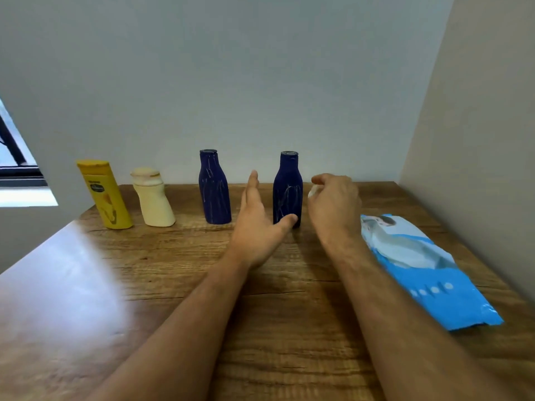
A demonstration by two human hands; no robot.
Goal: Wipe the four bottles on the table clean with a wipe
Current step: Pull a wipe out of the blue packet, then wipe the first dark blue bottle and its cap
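Brown wooden table (pixel 289 328) fills my view, pushed against a pale wall. On its right side lies a long blue plastic pack of wipes (pixel 428 273). Four bottles stand in a row at the back: a tall yellow plastic bottle (pixel 105 195), a short cream bottle (pixel 153 199), a dark blue bottle (pixel 214 189), and a second dark blue bottle (pixel 287 189). That last one looks light, stiff and smooth, so I would hold its wide middle. It stands between my hands. My left hand (pixel 257 224) is spread wide, thumb touching its base. My right hand (pixel 333 206) curls around a small white wipe (pixel 311 193) just beside it.

Both hands forward: left (pixel 254 224) open-fingered, right (pixel 335 206) with fingers curled.
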